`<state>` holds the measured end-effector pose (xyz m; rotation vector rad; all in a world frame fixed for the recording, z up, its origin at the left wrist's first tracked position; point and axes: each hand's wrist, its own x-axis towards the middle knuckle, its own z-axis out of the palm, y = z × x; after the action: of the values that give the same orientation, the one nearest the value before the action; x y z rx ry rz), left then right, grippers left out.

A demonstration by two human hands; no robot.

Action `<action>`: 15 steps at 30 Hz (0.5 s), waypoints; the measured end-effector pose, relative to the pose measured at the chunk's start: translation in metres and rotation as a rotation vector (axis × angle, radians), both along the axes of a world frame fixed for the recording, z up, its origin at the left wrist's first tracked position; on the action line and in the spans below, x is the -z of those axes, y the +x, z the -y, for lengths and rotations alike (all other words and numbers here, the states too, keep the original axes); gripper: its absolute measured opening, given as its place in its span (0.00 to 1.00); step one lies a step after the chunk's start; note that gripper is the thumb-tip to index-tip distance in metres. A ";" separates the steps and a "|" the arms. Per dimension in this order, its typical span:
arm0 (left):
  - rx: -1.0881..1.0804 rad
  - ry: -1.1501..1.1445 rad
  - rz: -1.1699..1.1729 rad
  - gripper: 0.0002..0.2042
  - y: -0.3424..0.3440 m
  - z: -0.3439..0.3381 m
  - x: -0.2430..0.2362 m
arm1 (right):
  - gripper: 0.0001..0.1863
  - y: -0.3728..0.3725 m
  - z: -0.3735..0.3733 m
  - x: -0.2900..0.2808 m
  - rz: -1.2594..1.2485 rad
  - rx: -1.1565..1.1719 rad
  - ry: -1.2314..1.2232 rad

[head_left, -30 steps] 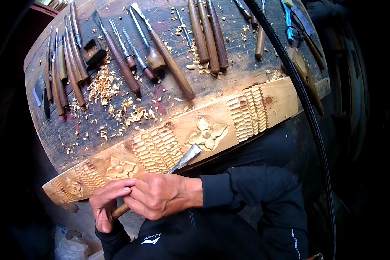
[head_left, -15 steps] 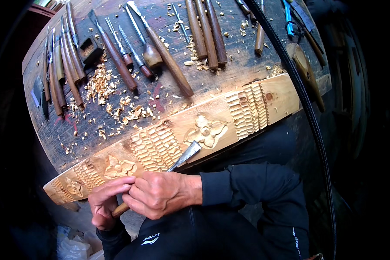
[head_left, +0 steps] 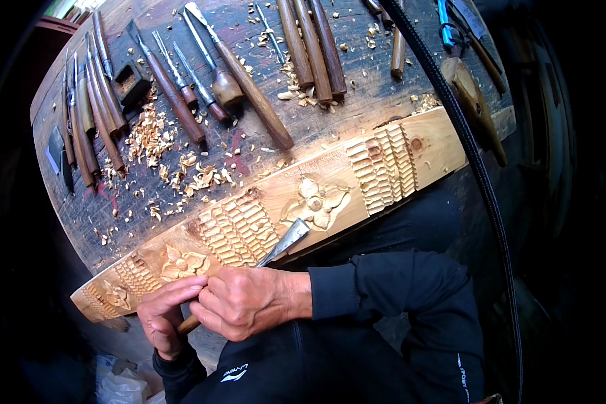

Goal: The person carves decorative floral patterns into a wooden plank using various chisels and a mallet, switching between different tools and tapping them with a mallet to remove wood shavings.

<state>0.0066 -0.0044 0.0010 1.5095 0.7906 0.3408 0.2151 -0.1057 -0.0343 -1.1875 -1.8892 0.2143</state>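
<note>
My right hand (head_left: 242, 303) is closed around a flat-bladed wood chisel (head_left: 291, 237). Its steel blade points up and right over the near edge of a carved board (head_left: 323, 168), and the wooden handle shows below my fingers. Beside it, my left hand (head_left: 165, 310) has its fingers stretched out, their tips touching the right hand's fingers. Its palm is next to the handle's end; whether it touches the handle I cannot tell. The pale board lies slantwise along the table's near side, carved with flowers (head_left: 315, 202) and bands of short grooves (head_left: 239, 229).
Several wooden-handled chisels (head_left: 256, 94) lie across the dark round table (head_left: 249, 161). Wood shavings (head_left: 148, 138) are scattered among them, near a small dark block (head_left: 129, 84). A wooden mallet (head_left: 475, 108) rests at the right. A black braided cable (head_left: 481, 175) crosses the right side.
The view has shifted slightly, so the table and tools sit a little further left and up. Both hands and the chisel stay nearly in place; the left palm has turned slightly.
</note>
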 end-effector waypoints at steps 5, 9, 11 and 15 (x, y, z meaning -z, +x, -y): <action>-0.035 0.006 -0.002 0.43 0.000 0.002 0.003 | 0.11 0.000 -0.001 0.003 0.012 0.003 0.025; -0.038 0.023 -0.028 0.42 0.002 0.002 0.003 | 0.10 0.005 -0.001 0.001 0.002 -0.003 -0.003; -0.042 0.029 -0.023 0.42 0.003 0.002 0.003 | 0.10 0.006 -0.001 0.000 -0.007 0.004 -0.004; -0.076 0.005 -0.028 0.44 0.006 0.005 0.000 | 0.09 0.008 -0.001 -0.001 -0.002 0.007 0.000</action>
<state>0.0130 -0.0093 0.0007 1.4948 0.8712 0.3792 0.2233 -0.1049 -0.0337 -1.1937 -1.8826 0.2118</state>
